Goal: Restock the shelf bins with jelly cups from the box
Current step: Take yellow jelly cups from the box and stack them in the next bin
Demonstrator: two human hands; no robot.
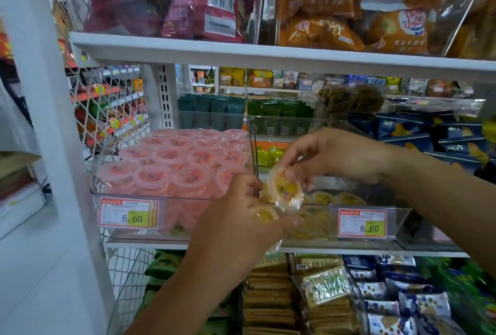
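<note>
Restocking at the snack shelf: a person's right hand (335,157) reaches in from the right, its grip clamped by thumb and fingertips on the upper rim of 1 yellow jelly cup (284,191), held tilted with its sealed lid facing the camera. The left hand (241,216), coming up from below, has its grip curled round a second yellow cup (264,215) just beneath the first. The 2 cups are near each other, though whether they touch cannot be told.

The right bin (402,211) lies directly below and just behind the raised cup, so the right hand looks the nearer for the drop. A few yellow cups (335,198) lie low inside it, leaving plenty of room.

Immediately left, beyond the clear divider (253,147), the neighbouring bin (94,192) is packed to the top with pink jelly cups (174,157). The divider's top edge stands close beside the held cup and appears to be the main thing to avoid. A 6.60 price tag (362,223) fronts the right bin.
</note>
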